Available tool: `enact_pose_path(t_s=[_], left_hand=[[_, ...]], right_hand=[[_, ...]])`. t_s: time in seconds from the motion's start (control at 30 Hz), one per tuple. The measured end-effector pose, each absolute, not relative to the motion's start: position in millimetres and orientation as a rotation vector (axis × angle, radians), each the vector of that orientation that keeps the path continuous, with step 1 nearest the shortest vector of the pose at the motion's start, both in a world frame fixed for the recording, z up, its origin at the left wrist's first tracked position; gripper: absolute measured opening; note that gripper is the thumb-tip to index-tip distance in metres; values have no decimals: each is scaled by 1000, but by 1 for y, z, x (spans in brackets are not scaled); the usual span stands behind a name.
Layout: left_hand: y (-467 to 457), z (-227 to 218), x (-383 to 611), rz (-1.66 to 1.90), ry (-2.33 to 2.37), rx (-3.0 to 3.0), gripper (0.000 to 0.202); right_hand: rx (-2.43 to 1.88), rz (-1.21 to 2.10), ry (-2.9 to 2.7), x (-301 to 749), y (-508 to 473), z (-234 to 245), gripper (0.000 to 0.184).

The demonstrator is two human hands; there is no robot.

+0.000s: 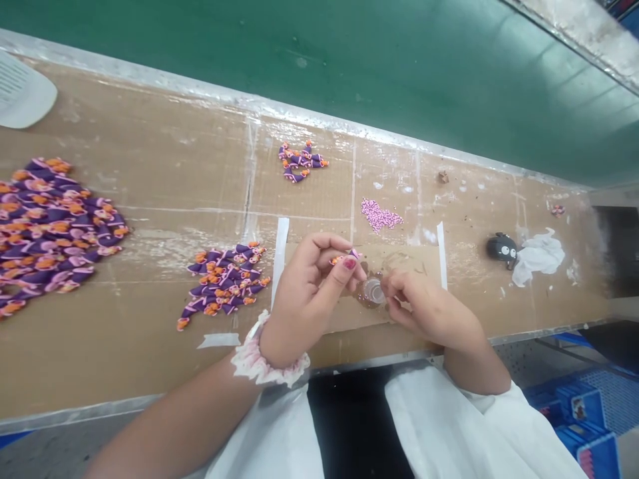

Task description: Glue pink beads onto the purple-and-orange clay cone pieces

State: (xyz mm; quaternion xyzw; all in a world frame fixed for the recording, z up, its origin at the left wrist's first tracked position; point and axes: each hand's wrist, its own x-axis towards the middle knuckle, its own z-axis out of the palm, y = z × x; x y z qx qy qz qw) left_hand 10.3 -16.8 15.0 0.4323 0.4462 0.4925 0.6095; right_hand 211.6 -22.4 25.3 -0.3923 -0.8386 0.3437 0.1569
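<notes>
My left hand [312, 283] pinches a small purple and orange fabric bow [349, 255] between thumb and fingers, just above the cardboard-covered bench [150, 199]. My right hand [429, 309] is closed with its fingertips at a small clear round cap [373, 291], which sits between the two hands. A pink scrunchie [264, 362] is on my left wrist. A small pile of the same bows [224, 283] lies just left of my left hand.
A large heap of bows [50, 226] covers the bench's far left, and a few more bows [301, 161] lie at the back. Tiny pink beads [379, 215] are piled behind my hands. A black glue bottle [502, 247] and white tissue [539, 256] lie right. Blue crates [584, 412] stand below right.
</notes>
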Motion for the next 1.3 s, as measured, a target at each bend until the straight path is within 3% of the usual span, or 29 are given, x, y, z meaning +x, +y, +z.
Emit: enact_pose_path(t_s=[0.3,0.57,0.7,1.3], left_hand=[[-11,14,10,986,975,786,19],[-18,8,20,730,712,483,28],[-24,9,25,607,587,285,26],[-22,6,24,602,525,271,30]], right_hand=[[-1112,888,-2531,209,-22,19,18],[-1010,848,-1932,207,-23,28,28],[-908,780,-1925,200,-25,29,30],[-835,690,-2063,194,-31,28,27]])
